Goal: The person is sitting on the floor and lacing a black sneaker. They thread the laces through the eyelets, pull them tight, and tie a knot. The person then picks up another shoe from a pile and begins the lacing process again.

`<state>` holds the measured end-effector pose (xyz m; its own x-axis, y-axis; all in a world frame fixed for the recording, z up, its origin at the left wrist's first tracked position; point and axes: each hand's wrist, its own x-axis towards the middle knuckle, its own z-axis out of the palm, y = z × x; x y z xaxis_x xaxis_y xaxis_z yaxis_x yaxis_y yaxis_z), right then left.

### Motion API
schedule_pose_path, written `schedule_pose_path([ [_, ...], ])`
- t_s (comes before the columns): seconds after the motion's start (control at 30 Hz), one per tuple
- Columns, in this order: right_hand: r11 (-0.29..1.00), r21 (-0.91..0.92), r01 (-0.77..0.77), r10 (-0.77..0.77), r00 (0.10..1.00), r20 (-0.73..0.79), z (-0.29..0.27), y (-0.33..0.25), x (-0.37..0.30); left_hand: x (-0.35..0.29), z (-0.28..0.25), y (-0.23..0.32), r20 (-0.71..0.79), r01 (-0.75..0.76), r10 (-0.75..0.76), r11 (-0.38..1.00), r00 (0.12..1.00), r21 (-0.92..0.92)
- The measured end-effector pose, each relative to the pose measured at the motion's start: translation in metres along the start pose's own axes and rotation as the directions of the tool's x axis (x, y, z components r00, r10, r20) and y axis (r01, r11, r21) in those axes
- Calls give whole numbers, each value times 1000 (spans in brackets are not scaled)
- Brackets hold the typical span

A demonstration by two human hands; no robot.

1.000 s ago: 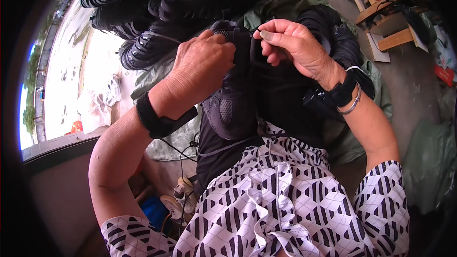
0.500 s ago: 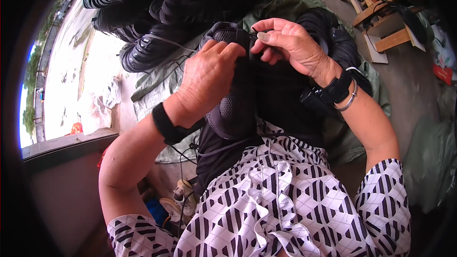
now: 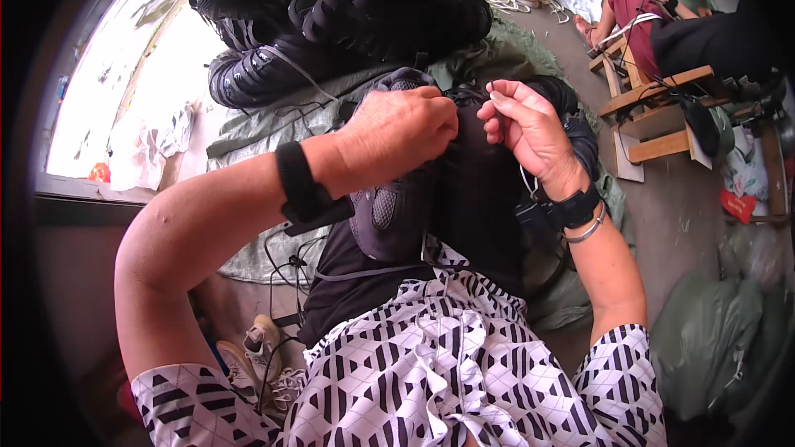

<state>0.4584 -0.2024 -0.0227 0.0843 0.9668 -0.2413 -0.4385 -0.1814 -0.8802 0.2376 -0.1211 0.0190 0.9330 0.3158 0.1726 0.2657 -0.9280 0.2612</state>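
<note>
A dark grey shoe (image 3: pixel 385 219) with mesh patches lies lengthwise on my lap, against my black trousers. My left hand (image 3: pixel 402 128) is closed above its far part, with the knuckles up. What those fingers grip is hidden underneath them. Just to the right, apart from it, my right hand (image 3: pixel 530 128) has thumb and index finger pinched together, other fingers curled in. A tiny pale tip shows at that pinch, too small to name. A grey lace (image 3: pixel 373 273) runs across my lap by the near end of the shoe.
Black shoes (image 3: pixel 348 12) are heaped ahead on a green woven sheet (image 3: pixel 273 136). Light sneakers (image 3: pixel 263 343) stand at lower left, near tangled black cords (image 3: pixel 294 262). On the right are a wooden frame (image 3: pixel 662 149), a seated person (image 3: pixel 633 16) and a green sack (image 3: pixel 704 339).
My hands have moved apart; the left has turned over the shoe, and the right has shifted right and slightly down. The view has swung, bringing more of the seated person into sight.
</note>
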Motion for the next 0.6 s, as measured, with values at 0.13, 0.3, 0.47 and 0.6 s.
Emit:
schedule_pose_path([
  [0.13, 996, -83, 11, -12, 1000, -11, 6, -10, 2, -8, -2, -2, 102, -177, 158, 960, 982, 216],
  [0.3, 963, -267, -30, 34, 999, 13, 15, -8, -3, 1, 5, 16, 298, -281, 135, 801, 945, 528],
  [0.47, 979, -193, -59, 58, 998, -8, 9, -6, -3, 3, 8, 26, 298, -200, 64, 869, 952, 453],
  [0.6, 984, -160, -74, 70, 997, -33, 0, -4, 0, -5, 2, 0, 184, -159, 115, 956, 976, 246],
])
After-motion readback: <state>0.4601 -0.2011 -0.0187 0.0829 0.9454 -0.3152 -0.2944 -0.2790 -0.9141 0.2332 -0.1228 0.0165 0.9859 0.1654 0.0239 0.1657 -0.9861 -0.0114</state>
